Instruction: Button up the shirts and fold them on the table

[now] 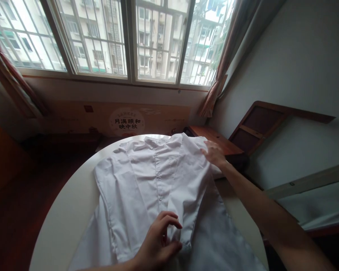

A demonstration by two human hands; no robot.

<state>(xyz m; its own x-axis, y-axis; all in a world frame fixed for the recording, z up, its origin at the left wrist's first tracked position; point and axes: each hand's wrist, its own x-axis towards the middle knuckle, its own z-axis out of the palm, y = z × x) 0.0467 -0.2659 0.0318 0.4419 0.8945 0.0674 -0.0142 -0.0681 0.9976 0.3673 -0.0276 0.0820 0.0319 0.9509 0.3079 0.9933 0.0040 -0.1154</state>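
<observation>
A white long-sleeved button-up garment (147, 177) lies front side up, its collar toward the window and its buttons down the middle. Both sleeves are laid down over the front, and the lower part spreads toward me. My left hand (159, 241) is over the lower front beside the right-side sleeve's cuff, fingers curved with a gap to the thumb; whether it touches the cloth I cannot tell. At the far right, my right hand (214, 152) rests on the garment's shoulder, fingers stretched out and apart.
The garment lies on a round white table (59, 218). A brown wooden piece of furniture (214, 137) stands behind it on the right. Beyond are a printed banner (158, 116), a barred window (158, 41) and curtains (210, 99). A wooden frame (255, 126) leans by the right wall.
</observation>
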